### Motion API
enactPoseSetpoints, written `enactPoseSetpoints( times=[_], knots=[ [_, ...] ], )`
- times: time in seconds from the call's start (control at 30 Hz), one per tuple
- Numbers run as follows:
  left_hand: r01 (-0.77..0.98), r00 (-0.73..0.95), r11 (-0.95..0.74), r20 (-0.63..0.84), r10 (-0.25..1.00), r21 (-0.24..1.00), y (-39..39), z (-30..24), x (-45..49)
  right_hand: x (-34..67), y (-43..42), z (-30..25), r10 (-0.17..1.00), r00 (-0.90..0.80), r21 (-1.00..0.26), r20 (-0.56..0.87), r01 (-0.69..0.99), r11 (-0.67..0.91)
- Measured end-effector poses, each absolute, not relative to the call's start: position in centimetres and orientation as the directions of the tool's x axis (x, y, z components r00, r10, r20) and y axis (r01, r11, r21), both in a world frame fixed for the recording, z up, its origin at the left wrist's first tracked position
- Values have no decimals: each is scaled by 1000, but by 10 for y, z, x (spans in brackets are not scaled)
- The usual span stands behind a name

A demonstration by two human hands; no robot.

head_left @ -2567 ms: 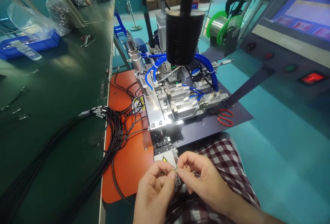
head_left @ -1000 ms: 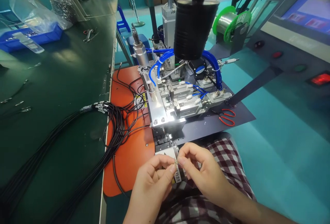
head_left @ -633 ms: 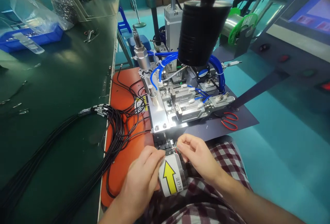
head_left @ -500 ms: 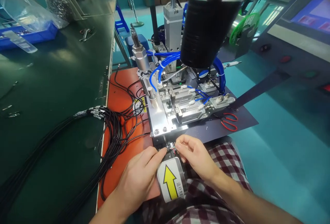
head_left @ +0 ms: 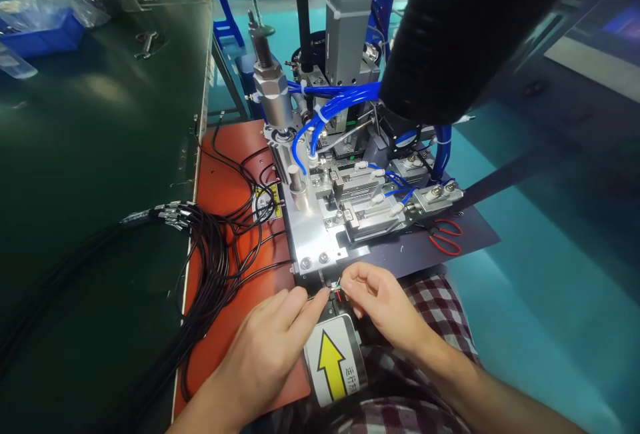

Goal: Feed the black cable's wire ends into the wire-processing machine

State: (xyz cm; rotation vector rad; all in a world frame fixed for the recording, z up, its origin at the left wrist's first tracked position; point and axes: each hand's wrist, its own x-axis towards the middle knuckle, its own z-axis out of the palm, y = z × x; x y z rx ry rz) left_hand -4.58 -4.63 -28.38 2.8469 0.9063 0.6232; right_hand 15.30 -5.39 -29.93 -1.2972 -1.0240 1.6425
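Observation:
My left hand [head_left: 275,341] is closed at the front edge of the machine, its thumb and forefinger pressed together at the near end of a small slot. Facing it, my right hand [head_left: 377,297] pinches thin coloured wires [head_left: 339,287], with red and green strands showing between the two hands. Fingers hide most of what the left hand grips; a dark cable seems to run into it. Just below the fingertips is a rounded cover [head_left: 350,354] bearing a yellow arrow [head_left: 331,362]. Behind the hands rises the metal machine [head_left: 310,234] with its clamps and blue air hoses [head_left: 350,95].
A bundle of black cables [head_left: 213,254] lies over the orange board [head_left: 250,301] to the left. Red-handled pliers [head_left: 445,235] rest on the dark plate at right. A thick black tube [head_left: 440,54] hangs close overhead. On the green table are a blue bin [head_left: 47,37] and a wrench [head_left: 147,46].
My view has shifted closer to the machine. Both hands stay at the slot; more of the red and green wire strands shows between the fingertips.

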Motion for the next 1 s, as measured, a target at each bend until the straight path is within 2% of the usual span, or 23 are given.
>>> enactPoseSetpoints(
  times=[0.2,1.0],
  knots=[
    [537,738,-809,333,587,238,-44,-284,-44,153,-52,-301,925,-158,-927,-346,-92,-363],
    [533,730,-813,360,581,233,-45,-282,-42,152,-55,-307,944,-130,-946,-303,-81,-315]
  ],
)
